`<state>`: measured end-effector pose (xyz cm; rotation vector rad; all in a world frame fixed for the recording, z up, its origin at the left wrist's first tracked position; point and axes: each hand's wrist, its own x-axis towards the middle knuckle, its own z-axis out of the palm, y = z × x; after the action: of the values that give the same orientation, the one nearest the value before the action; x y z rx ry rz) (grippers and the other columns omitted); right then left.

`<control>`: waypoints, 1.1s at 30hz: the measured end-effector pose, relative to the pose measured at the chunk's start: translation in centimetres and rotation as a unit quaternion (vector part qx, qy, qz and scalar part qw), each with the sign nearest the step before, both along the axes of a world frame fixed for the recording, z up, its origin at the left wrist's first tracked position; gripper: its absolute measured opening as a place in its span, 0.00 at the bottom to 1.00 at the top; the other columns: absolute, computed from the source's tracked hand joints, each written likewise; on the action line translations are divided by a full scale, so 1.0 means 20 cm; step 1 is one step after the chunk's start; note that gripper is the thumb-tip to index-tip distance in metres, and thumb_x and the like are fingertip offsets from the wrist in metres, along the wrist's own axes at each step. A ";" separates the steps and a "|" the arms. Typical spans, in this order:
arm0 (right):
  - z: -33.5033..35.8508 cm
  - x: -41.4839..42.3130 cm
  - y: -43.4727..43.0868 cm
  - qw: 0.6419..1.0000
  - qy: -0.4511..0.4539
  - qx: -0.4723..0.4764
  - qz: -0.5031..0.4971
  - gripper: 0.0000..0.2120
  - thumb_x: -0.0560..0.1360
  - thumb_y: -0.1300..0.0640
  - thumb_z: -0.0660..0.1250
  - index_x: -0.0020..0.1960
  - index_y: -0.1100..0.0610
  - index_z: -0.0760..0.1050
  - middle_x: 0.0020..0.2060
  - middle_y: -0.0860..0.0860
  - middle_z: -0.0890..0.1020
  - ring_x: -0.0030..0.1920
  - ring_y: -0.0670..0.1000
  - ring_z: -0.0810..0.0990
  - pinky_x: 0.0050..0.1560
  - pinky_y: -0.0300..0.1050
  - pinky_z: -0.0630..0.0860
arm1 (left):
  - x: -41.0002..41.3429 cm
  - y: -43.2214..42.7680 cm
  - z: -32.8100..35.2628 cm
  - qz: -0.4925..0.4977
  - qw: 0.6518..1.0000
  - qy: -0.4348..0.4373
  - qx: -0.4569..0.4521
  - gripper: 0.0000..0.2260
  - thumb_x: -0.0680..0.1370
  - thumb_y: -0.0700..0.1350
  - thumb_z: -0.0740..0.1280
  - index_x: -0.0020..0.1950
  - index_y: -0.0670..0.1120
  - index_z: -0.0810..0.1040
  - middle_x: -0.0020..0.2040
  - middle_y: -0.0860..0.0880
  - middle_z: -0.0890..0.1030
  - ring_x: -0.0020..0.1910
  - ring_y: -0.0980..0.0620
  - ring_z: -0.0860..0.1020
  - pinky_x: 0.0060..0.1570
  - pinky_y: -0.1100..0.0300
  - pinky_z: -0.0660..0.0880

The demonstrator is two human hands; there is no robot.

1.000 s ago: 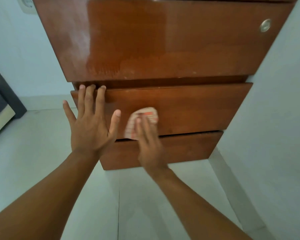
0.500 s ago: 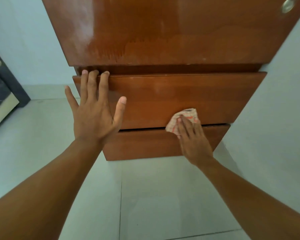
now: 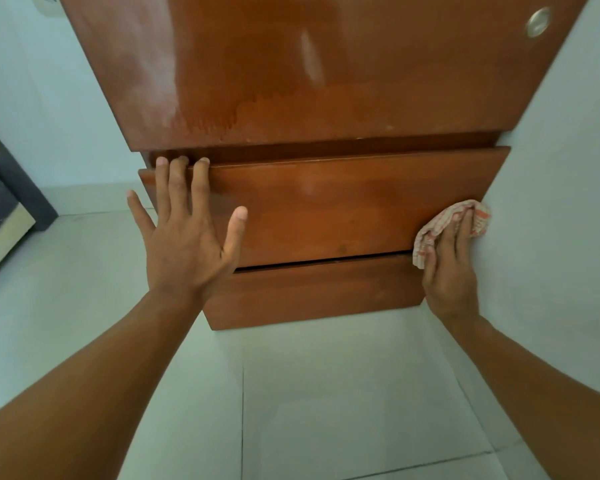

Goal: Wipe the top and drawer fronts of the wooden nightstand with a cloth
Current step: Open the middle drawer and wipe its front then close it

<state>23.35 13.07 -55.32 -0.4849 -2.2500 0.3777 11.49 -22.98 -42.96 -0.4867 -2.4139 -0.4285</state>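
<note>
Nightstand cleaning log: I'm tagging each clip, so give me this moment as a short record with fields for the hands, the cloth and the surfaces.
left hand: spread flat on the upper drawer front, fingertips at its top edge
right hand: pressing the cloth at the drawer's right end
cloth: checked red and white, bunched, beside the wall
lower drawer front: not touched by the cloth
nightstand top: glossy, with dull streaky patches
floor: pale tiles
</note>
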 end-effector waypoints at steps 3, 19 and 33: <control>0.11 -0.01 -0.06 0.991 0.093 -0.095 -0.029 0.27 0.81 0.62 0.64 0.79 0.63 0.62 0.80 0.58 0.61 0.79 0.58 0.62 0.72 0.35 0.61 | 0.02 -0.01 0.01 -0.002 1.000 -0.020 -0.015 0.34 0.81 0.67 0.48 0.81 0.49 0.54 0.82 0.45 0.55 0.82 0.44 0.48 0.76 0.31 0.46; 0.69 0.07 -0.52 0.760 0.042 -0.649 -0.002 0.14 0.82 0.51 0.60 0.45 0.58 0.77 0.39 0.56 0.83 0.45 0.57 0.81 0.52 0.53 0.77 | 0.13 -0.11 -0.08 -0.031 0.986 -0.153 -0.063 0.35 0.79 0.63 0.49 0.83 0.52 0.44 0.83 0.48 0.37 0.82 0.44 0.41 0.76 0.32 0.47; 0.37 -0.02 -0.55 0.822 -0.267 -0.500 0.058 0.12 0.83 0.51 0.62 0.54 0.54 0.83 0.44 0.56 0.87 0.41 0.58 0.85 0.36 0.47 0.79 | 0.20 -0.16 -0.30 -0.070 0.953 -0.261 -0.137 0.25 0.82 0.56 0.56 0.77 0.50 0.63 0.78 0.48 0.64 0.79 0.46 0.58 0.75 0.37 0.55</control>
<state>22.89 2.12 -47.96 -1.0861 -2.4475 1.7083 15.45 -26.14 -48.98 -0.7436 -2.9854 -0.3098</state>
